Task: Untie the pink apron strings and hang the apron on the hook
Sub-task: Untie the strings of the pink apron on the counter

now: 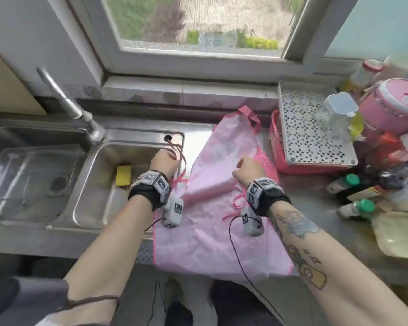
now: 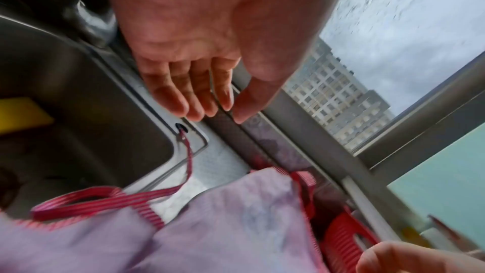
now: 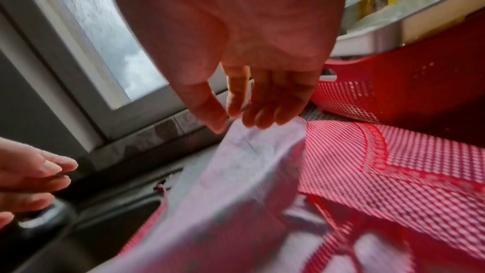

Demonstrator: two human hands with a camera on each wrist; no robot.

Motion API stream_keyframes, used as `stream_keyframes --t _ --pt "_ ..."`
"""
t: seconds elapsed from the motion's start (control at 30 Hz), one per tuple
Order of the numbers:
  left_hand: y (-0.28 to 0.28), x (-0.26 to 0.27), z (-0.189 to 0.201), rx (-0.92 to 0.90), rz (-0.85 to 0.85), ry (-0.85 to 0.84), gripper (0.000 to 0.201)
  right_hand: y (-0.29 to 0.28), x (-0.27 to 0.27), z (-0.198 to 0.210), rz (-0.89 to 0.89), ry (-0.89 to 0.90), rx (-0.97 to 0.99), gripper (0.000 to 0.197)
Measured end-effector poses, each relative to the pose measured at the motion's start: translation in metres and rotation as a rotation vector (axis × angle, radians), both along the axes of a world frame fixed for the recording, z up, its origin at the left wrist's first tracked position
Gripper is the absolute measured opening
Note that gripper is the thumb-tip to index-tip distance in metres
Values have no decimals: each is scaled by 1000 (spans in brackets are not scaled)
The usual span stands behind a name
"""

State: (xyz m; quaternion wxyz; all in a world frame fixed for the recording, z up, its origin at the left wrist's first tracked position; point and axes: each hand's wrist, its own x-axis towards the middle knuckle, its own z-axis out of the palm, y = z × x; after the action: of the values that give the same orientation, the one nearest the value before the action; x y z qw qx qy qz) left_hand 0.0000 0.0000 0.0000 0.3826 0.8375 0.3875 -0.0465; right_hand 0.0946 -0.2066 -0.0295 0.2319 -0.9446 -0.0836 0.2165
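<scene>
Your right hand (image 3: pixel 236 53) pinches a fold of the pink apron (image 1: pixel 212 208), while your left hand (image 2: pixel 210 49) hangs loose-fingered above its string (image 2: pixel 187 165).

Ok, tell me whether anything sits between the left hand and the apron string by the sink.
Nothing visible does. The left hand hovers open just above the apron string, with only air between them. The string's end sits at the small hole in the sink rim.
</scene>
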Motion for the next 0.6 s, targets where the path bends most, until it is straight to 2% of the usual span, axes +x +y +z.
stream_keyframes --t 0.07,0.17,0.23,0.37,0.53,0.6 --pt "-3 -1 -15 25 11 87 36 -6 2 -16 105 42 -119 27" --pt "-6 -4 -42 -9 55 211 6 -18 -6 -42 268 116 -245 29" --pt "-4 0 -62 -27 45 267 25 -26 -6 -53 355 136 -295 30" --pt "-4 5 -90 -6 1 325 42 -37 -4 -66 383 150 -325 26" --pt "-9 7 -101 122 -104 472 42 -46 2 -70 437 136 -376 30" --pt "-10 5 -100 172 -154 522 43 -49 4 -73 400 150 -312 21"
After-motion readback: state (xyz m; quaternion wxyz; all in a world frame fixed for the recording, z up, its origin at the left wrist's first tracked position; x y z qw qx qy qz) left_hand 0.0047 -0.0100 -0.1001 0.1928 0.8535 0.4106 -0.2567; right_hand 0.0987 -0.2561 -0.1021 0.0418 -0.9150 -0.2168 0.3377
